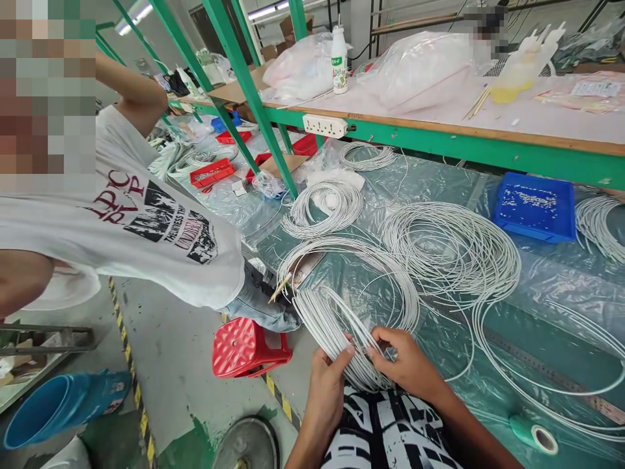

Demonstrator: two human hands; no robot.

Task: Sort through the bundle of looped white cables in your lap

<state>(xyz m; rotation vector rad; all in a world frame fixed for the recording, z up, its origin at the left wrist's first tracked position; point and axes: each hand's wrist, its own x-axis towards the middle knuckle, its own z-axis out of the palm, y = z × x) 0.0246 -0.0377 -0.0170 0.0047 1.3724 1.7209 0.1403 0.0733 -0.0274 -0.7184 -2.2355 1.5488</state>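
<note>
My left hand [328,381] is closed around a bundle of white wire loops [332,326] at the near table edge. My right hand [405,361] grips the same bundle from the right, fingers curled over the strands. The bundle rises from my lap toward the table. Several more coils of white wire [449,251] lie spread on the plastic-covered table [551,306] just beyond my hands.
A person in a white printed T-shirt [146,228] stands bent at the left, above a red stool [247,348]. A blue tray [534,207] sits at right, red trays [211,173] further back. A green tape roll [536,435] lies near right. Green shelf frame [263,117] overhead; blue bucket [58,407] on the floor.
</note>
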